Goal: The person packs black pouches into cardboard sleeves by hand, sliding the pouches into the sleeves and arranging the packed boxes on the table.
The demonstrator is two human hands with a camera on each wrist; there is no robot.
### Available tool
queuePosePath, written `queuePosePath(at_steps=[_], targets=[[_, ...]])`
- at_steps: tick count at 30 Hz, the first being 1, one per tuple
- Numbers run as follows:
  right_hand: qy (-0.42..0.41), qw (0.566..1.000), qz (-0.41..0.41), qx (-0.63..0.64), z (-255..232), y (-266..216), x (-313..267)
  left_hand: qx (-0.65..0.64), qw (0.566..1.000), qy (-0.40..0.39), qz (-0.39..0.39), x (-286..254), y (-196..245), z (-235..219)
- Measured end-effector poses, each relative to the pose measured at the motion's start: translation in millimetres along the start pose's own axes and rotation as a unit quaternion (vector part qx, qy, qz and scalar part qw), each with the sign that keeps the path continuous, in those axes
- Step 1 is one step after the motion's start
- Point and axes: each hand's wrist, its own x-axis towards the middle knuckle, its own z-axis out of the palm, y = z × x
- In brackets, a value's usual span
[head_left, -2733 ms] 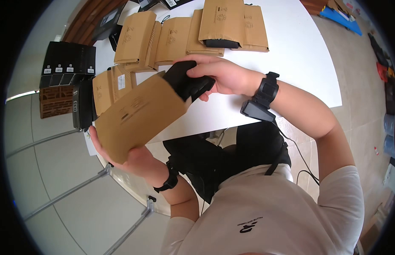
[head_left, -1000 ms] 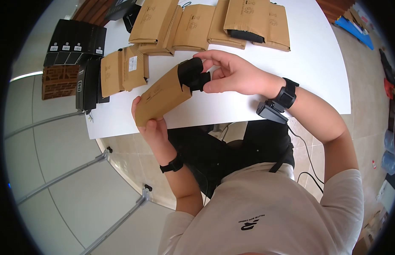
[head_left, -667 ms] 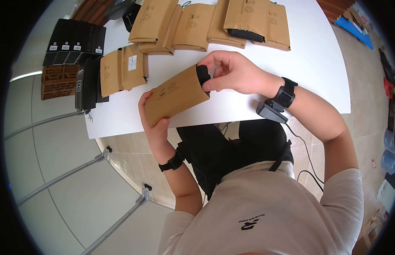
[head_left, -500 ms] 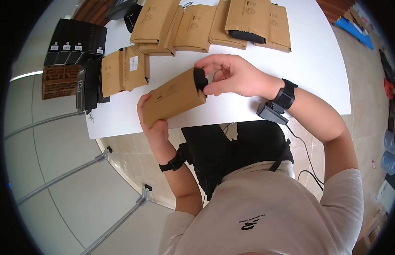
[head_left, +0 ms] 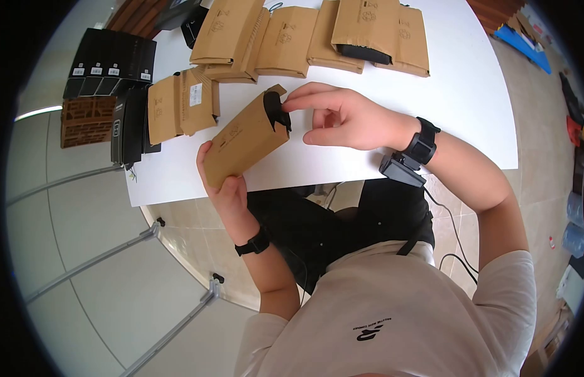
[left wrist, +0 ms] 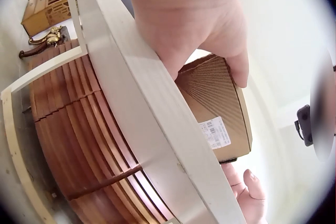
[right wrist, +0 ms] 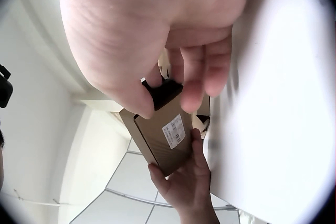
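My left hand [head_left: 228,188] grips the closed lower end of a brown cardboard box [head_left: 245,147], thumb on one edge and fingers on the other. The box is tilted over the table's front edge, its open end up and to the right. A black item [head_left: 276,108] shows in that opening, the rest hidden inside. My right hand [head_left: 351,119] is at this end, index finger stretched to the black item and thumb apart from the box. In the right wrist view, the box's underside carries a white label [right wrist: 174,131].
Several cardboard boxes [head_left: 285,41] line the back of the white table [head_left: 449,119], one with black contents [head_left: 364,53] poking out. Two more boxes [head_left: 182,107] lie at the left beside black boxes [head_left: 128,125]. A cable [head_left: 452,220] hangs from the right wrist camera.
The black item has gone from sticking well out of the box to nearly inside it. My right thumb has come off, and the box has swung slightly left and steeper.
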Motion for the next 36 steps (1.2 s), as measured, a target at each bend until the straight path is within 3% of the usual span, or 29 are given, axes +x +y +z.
queuePosePath(at_steps=[4,6,10,12,21,31,33,36], targets=[[0.035,0.998,-0.033,-0.051,-1,-3,1,0.053,0.998,-0.003,-0.032,0,5,6],[0.052,0.994,0.095,-0.028,-3,-11,1,0.09,0.995,-0.005,-0.046,1,7,11],[0.059,0.995,0.075,-0.027,-2,-7,2,0.05,0.998,0.004,-0.049,3,7,13],[0.066,0.997,0.025,-0.043,0,0,2,0.041,0.998,0.006,-0.053,3,6,10],[0.013,0.998,0.066,0.0,0,-8,-1,0.072,0.995,-0.024,-0.063,6,3,1],[0.029,0.995,0.076,0.058,-1,-9,-1,0.099,0.99,-0.042,-0.087,9,2,0],[0.042,0.999,0.014,0.031,1,-6,0,0.103,0.989,-0.043,-0.095,9,4,3],[0.058,0.998,0.013,-0.015,1,-12,0,0.103,0.989,-0.044,-0.098,9,6,4]])
